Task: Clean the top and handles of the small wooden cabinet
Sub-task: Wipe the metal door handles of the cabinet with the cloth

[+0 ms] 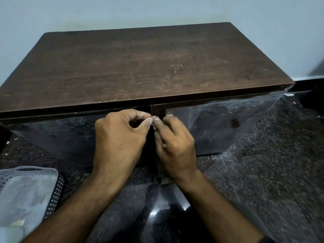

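Observation:
The small wooden cabinet (140,67) stands against the wall, its dark brown top dusty and scratched. Below the top are two glossy dark doors, and both my hands are at the seam where they meet. My left hand (121,137) has curled fingers, with thumb and forefinger pinching at the left door's inner edge; the handle there is hidden under them. My right hand (175,146) curls round the right door's metal handle (169,115), of which only the top end shows. The fingertips of the two hands touch each other.
A white perforated basket (57,186) holding a pale plastic bag sits on the floor at the lower left. The floor is dark speckled polished stone (263,172). A pale wall rises right behind the cabinet.

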Action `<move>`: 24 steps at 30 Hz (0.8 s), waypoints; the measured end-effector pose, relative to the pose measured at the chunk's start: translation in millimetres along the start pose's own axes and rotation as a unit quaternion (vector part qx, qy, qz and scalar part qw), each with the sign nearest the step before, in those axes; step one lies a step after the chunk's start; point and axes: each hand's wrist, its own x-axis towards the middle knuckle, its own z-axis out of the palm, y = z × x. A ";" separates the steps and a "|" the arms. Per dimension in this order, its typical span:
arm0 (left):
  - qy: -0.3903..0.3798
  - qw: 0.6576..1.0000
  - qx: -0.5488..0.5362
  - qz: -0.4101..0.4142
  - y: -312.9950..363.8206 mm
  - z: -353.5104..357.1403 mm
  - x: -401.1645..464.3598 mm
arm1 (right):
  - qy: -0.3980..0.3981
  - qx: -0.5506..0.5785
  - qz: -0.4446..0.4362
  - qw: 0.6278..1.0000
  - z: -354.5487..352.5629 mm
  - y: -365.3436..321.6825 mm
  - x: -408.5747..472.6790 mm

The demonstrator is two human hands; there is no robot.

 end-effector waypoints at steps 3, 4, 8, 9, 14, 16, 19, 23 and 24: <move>-0.018 1.000 -0.002 -0.003 -2.0 -0.7 -2.7 | 0.086 0.028 0.028 0.996 -5.4 15.5 6.0; -0.018 1.000 -0.004 -0.003 -3.1 -1.5 -2.5 | 0.108 0.022 0.035 0.993 -6.8 18.3 7.6; -0.024 1.000 -0.004 -0.005 -4.4 -0.3 -0.7 | 0.082 0.006 0.024 0.996 -1.4 9.0 7.2; -0.030 1.000 -0.002 -0.002 -4.2 0.5 -1.3 | 0.076 -0.002 0.020 0.997 -0.7 8.4 7.1; -0.041 0.999 -0.006 -0.006 -6.6 0.3 -1.4 | 0.129 0.014 0.070 0.989 -11.1 26.0 6.4; -0.039 0.999 -0.010 -0.007 -6.6 0.4 -0.7 | 0.141 0.017 0.088 0.986 -11.6 24.4 5.4; -0.045 0.999 -0.006 -0.005 -3.4 2.5 -1.3 | 0.125 0.025 0.087 0.988 -2.4 7.8 8.2; -0.059 0.998 -0.001 0.002 -1.4 3.5 -4.0 | 0.133 0.060 0.094 0.985 -4.1 13.7 8.7; -0.061 0.998 -0.006 0.000 -1.8 1.7 -4.5 | 0.148 0.063 0.110 0.981 -7.6 20.9 6.7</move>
